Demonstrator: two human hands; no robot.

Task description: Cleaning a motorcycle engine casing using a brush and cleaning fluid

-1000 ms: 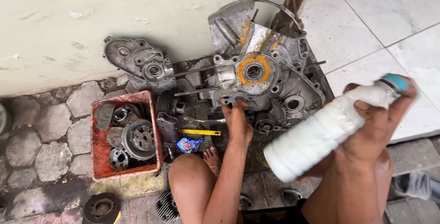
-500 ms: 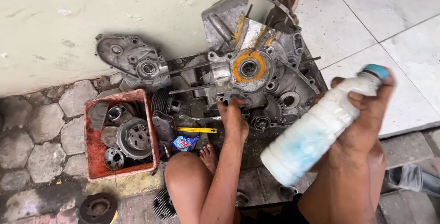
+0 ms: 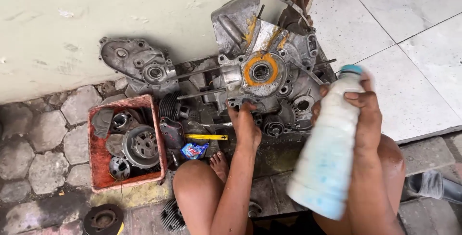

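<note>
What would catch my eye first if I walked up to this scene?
Probably the big white plastic bottle with a blue cap, gripped in the right hand at right. Next, the greasy grey engine casing leaning against the wall, the left hand resting at its base. At left, a red tray holds metal parts.
</note>
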